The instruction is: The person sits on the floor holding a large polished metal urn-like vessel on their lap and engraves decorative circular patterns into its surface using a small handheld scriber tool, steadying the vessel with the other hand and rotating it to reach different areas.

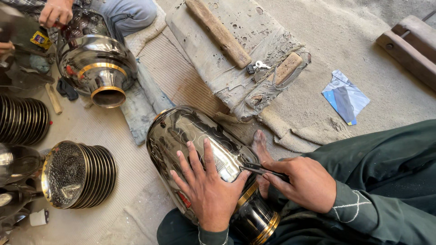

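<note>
Dusty floor with worn mats, polished metal vessels all around.
I've got the big shiny vessel lying across my lap; left hand rests on it, fingers spread flat, right hand pinching a thin dark tool against it.

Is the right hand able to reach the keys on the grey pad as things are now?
Probably yes: the right hand holds a thin tool, yet only bare cloth and the person's foot lie between it and the keys.

1 flat blue-and-grey foil wrapper lies on the sandy floor at right; 1 small yellow packet at upper left; 1 red label on the polished vessel.
</note>
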